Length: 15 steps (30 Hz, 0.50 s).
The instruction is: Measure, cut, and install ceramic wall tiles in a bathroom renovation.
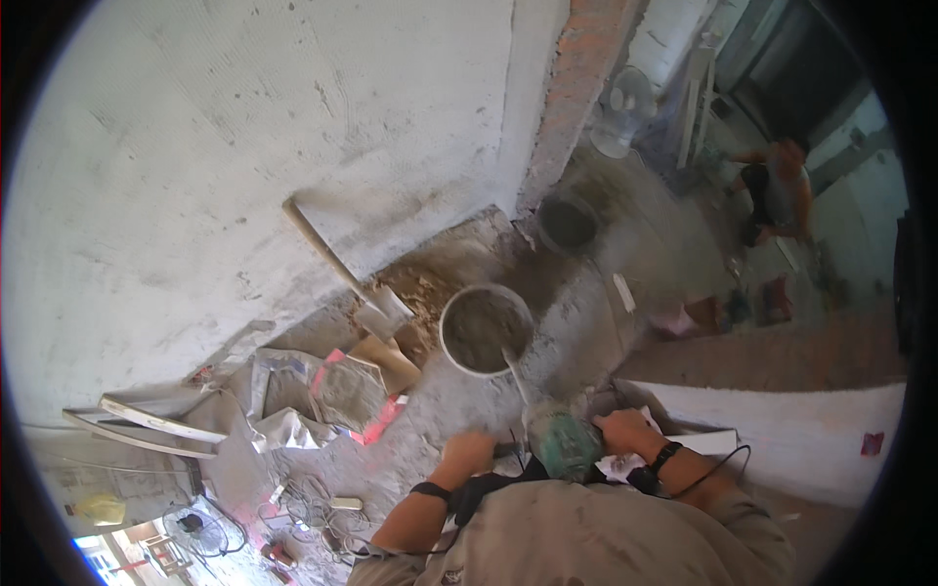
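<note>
Rough pale walls [244,127] and a dusty grey floor [584,322] boxed in the action, and 2 hands were hard at it! Closest in, the left hand [467,457] was wrapped firmly closed around a dark side grip [508,450]. Across from it, the right hand [627,432] had its fingers curled against the flank of the green mixer [563,439], though whatever handle sat beneath them I could not make out. That mixer hung just in front of the person's body [567,532], and its pale shaft [519,375] slanted away into bucket 1 [455,362], the tip buried in thick grey mix [479,330]! Left of that, an open bag [379,426] with pink-red edges slumped around its grey powder [350,391]. Just beyond, a shovel [383,311] leaned its wooden handle [330,254] on the wall, blade down beside a loose brown heap [422,293]. Farther back stood bucket 2 [541,230], darker inside, then a pale fan [630,95] near the brick edge [586,68], and away to the right a co-worker [782,195] crouched low.
</note>
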Each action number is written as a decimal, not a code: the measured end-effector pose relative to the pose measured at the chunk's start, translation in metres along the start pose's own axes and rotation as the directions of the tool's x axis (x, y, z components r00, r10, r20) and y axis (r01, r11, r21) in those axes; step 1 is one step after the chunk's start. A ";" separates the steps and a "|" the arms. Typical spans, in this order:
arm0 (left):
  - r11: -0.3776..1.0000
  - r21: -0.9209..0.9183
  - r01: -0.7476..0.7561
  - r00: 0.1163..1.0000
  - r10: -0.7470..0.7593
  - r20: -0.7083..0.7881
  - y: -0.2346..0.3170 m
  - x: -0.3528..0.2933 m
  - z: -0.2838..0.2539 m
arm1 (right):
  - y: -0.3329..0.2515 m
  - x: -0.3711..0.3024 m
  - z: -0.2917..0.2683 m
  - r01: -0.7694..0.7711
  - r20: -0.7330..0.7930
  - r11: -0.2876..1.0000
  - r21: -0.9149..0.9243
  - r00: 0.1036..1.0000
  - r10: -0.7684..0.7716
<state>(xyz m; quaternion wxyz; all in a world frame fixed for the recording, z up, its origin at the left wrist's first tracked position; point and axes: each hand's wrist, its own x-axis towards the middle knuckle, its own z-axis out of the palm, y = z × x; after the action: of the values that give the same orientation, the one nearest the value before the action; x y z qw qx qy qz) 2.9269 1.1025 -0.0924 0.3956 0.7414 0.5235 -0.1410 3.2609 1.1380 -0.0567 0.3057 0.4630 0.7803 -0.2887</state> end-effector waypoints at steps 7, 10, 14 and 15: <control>0.997 0.059 -0.055 0.996 0.059 -0.065 -0.014 0.000 0.013 | -0.013 -0.004 0.022 -0.009 -0.126 1.000 0.023 0.992 0.012; 0.988 0.149 -0.043 0.995 0.056 -0.085 -0.008 0.022 -0.023 | 0.003 0.001 -0.013 0.010 -0.155 0.999 0.041 0.988 -0.003; 0.966 0.247 -0.071 0.993 0.092 -0.073 0.009 0.037 -0.040 | 0.035 0.006 0.023 0.012 -0.173 0.992 0.122 0.985 0.010; 0.973 0.224 -0.057 0.996 0.072 -0.059 0.013 0.035 -0.034 | 0.034 0.007 0.039 0.031 -0.200 0.988 0.150 0.980 0.000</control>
<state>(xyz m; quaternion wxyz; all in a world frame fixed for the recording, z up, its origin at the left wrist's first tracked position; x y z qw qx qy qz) 2.9458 1.1490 -0.0869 0.2970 0.8017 0.4932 -0.1606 3.2965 1.1268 -0.0932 0.1874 0.5056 0.7862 -0.3018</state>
